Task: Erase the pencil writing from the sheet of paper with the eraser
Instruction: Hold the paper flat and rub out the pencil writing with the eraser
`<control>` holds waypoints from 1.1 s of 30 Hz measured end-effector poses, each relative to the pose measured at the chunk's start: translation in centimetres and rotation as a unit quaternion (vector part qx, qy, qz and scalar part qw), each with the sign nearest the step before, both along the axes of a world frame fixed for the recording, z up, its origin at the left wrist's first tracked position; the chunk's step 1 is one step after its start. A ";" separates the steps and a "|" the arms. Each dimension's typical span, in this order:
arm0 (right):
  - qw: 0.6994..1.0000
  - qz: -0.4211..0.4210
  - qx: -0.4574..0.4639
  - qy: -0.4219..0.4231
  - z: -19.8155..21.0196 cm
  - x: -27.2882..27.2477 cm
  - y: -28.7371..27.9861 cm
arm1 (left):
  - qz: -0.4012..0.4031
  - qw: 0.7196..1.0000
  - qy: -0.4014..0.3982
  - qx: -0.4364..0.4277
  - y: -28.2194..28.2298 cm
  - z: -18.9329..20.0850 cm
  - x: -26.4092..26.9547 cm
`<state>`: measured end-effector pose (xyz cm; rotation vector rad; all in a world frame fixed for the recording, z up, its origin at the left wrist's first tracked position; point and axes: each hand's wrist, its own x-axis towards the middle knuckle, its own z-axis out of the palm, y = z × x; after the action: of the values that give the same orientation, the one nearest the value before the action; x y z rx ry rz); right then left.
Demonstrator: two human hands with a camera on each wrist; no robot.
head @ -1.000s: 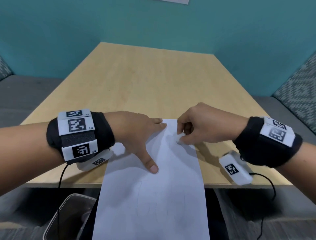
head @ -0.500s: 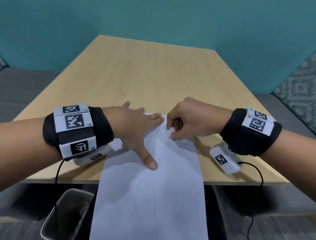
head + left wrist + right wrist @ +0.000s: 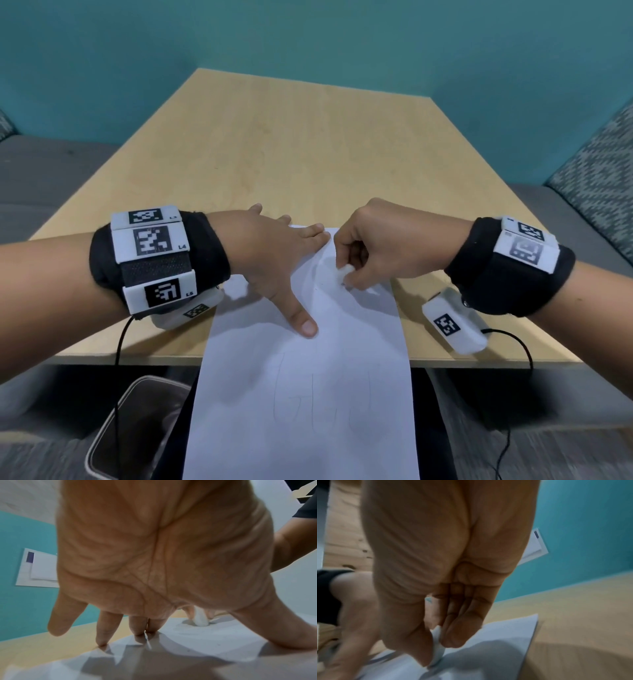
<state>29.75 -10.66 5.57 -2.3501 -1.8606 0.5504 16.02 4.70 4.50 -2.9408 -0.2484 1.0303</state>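
Legibly, only the wrist tags read: "L4" and "L5" on the left wristband point(image 3: 157, 263); the pencil writing point(image 3: 322, 401) on the near half of the sheet is faint, roughly "6l i l", not certain. Count: one sheet of paper point(image 3: 308, 377), one eraser point(image 3: 343, 273), two hands, one bin point(image 3: 137, 425) below the table's near edge at left.

Sheet lies across the near edge of the table point(image 3: 308, 144), its near half overhanging. Left hand point(image 3: 274, 260) is spread flat with straight fingers, pressing the sheet's far-left corner; thumb stretched toward the near edge, on the paper. Left wrist view: fingertips point(image 3: 137, 631) on the paper edge, little finger raised.

Right hand point(image 3: 387, 246) pinches the small white eraser between thumb and curled fingers, its tip touching the sheet near the far edge, just right of the left hand's fingers. Right wrist view confirms the pinch point(image 3: 437, 646); the picture is blurred.

Versus half a second ago: both hands and the eraser sit in nearly the same place on the sheet; writing on the near half unchanged.
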 end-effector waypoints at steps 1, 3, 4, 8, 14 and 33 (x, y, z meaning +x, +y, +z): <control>1.000 0.006 -0.013 0.011 0.1 -0.2 -0.1 | 0.001 1.000 0.002 -0.001 0.0 0.0 0.0; 1.000 0.003 -0.002 -0.004 0.1 0.0 0.0 | -0.002 1.000 0.008 0.004 0.0 0.0 0.0; 1.000 -0.002 0.017 -0.022 0.0 0.2 0.0 | -0.003 1.000 0.011 0.007 0.0 0.1 0.0; 1.000 0.018 0.003 -0.020 0.1 -0.4 -0.2 | -0.003 1.000 0.014 0.008 0.0 0.1 0.1; 0.999 0.004 0.027 -0.041 0.1 -0.3 0.0 | -0.003 1.000 0.021 0.017 -0.2 0.1 0.2; 0.997 -0.026 0.011 -0.076 0.2 -0.3 -4.5 | 0.043 0.997 -0.042 -0.043 -1.5 0.7 -1.8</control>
<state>29.40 -15.14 5.76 -2.4822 -1.8485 0.3536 14.18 3.20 5.24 -3.0797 -0.3425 0.9516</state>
